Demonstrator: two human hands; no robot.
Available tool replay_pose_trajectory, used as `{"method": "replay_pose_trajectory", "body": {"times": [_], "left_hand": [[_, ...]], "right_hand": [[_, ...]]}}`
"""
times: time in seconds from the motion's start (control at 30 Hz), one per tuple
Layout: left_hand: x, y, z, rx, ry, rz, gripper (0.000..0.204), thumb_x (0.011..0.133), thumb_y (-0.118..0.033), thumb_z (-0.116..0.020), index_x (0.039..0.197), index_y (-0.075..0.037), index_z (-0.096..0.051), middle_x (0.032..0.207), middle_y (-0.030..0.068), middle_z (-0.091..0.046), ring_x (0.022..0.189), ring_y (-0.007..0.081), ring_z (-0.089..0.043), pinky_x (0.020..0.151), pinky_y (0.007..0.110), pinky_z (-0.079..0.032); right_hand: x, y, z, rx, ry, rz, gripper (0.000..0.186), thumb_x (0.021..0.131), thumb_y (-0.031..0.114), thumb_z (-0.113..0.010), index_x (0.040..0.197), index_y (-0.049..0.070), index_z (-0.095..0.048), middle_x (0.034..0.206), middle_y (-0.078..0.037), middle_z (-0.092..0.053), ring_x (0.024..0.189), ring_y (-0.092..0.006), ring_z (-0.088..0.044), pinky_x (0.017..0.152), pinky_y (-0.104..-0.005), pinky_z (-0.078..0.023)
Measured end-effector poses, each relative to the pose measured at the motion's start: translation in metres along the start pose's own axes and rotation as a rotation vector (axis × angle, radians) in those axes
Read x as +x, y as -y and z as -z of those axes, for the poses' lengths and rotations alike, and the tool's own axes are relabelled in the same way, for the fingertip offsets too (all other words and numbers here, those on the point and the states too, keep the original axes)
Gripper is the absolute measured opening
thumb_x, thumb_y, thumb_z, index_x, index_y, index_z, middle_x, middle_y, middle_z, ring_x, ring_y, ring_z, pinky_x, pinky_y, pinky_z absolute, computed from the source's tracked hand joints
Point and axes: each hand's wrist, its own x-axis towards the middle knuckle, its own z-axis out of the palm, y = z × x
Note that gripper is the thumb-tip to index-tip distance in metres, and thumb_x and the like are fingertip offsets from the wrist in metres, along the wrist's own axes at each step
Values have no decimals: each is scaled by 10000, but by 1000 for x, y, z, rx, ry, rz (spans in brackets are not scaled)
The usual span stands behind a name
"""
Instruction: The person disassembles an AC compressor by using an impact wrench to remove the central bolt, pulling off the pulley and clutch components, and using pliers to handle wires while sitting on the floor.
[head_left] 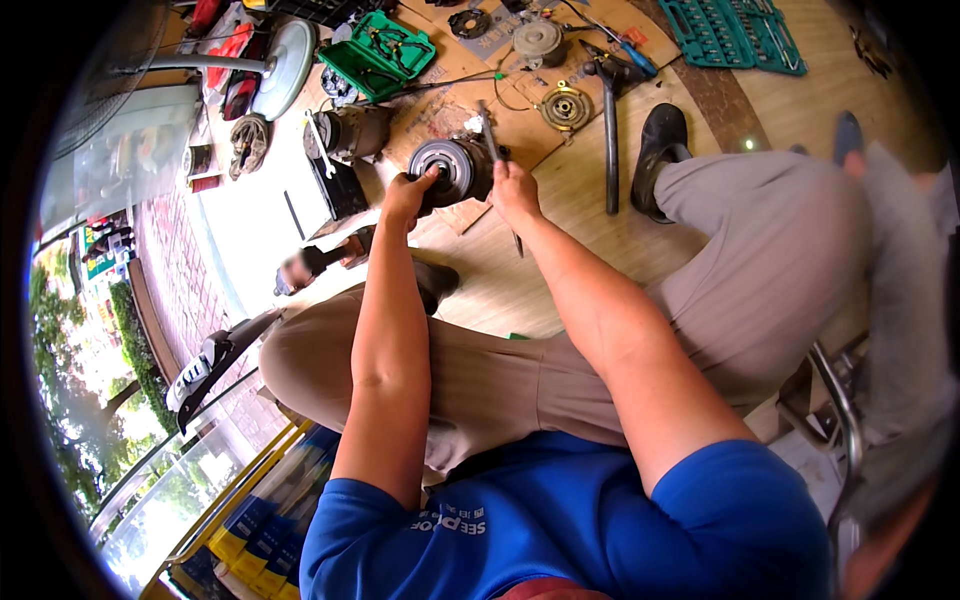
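In front of me, at the edge of flattened cardboard, is a round metal machine part with a grooved pulley facing up toward me. My left hand grips the near left side of this pulley, with the thumb on its face. My right hand is closed round a long thin metal bar, held steeply along the part's right side. The bar's upper end sticks out beyond my fingers, and its lower end shows below the hand. What kind of tool it is, I cannot tell.
Cardboard carries a round coil, a clutch plate and a screwdriver. A hammer lies right. Beyond are a green tool case and teal socket set. A wrench rests left. Another person's trousers show right.
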Motion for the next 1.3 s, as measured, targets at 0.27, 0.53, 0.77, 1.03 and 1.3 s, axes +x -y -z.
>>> {"method": "replay_pose_trajectory", "body": {"times": [0.27, 0.53, 0.77, 1.03, 1.3], "left_hand": [[1, 17, -2, -57, -84, -28, 500, 827, -431, -737, 841, 59, -641, 633, 59, -583, 446, 117, -470, 393, 289, -349], [-1, 15, -8, -115, -101, 11, 519, 814, -421, -755, 886, 80, -638, 711, 84, -624, 517, 144, -549, 438, 289, -422], [10, 26, 2, -60, -77, 62, 508, 813, -429, -753, 864, 65, -643, 695, 80, -633, 488, 152, -550, 442, 277, -455], [-16, 4, -8, -157, -68, 124, 496, 845, -444, -709, 852, 49, -659, 692, 105, -658, 539, 181, -638, 442, 286, -497], [-6, 17, -8, -209, -105, 22, 584, 813, -414, -754, 991, 125, -616, 862, 149, -672, 616, 178, -638, 534, 299, -514]], "right_hand": [[-15, 26, -2, -46, -118, 137, 396, 973, 321, -436, 830, -1, -617, 819, -242, -640, 810, -438, -601, 714, -495, -461], [-14, 16, 8, -76, 109, 278, 372, 965, 313, -469, 833, -2, -614, 791, -229, -634, 769, -423, -603, 689, -476, -469], [-14, 20, 7, -78, -30, 39, 392, 973, 333, -455, 831, -7, -591, 824, -270, -622, 832, -463, -591, 718, -512, -461], [-15, 24, 0, -78, 30, 286, 375, 965, 301, -479, 838, -33, -592, 813, -272, -620, 807, -462, -588, 707, -499, -459], [-12, 21, 7, -59, 42, 149, 381, 963, 305, -477, 833, -25, -616, 815, -267, -628, 813, -456, -599, 720, -498, -473]]}}
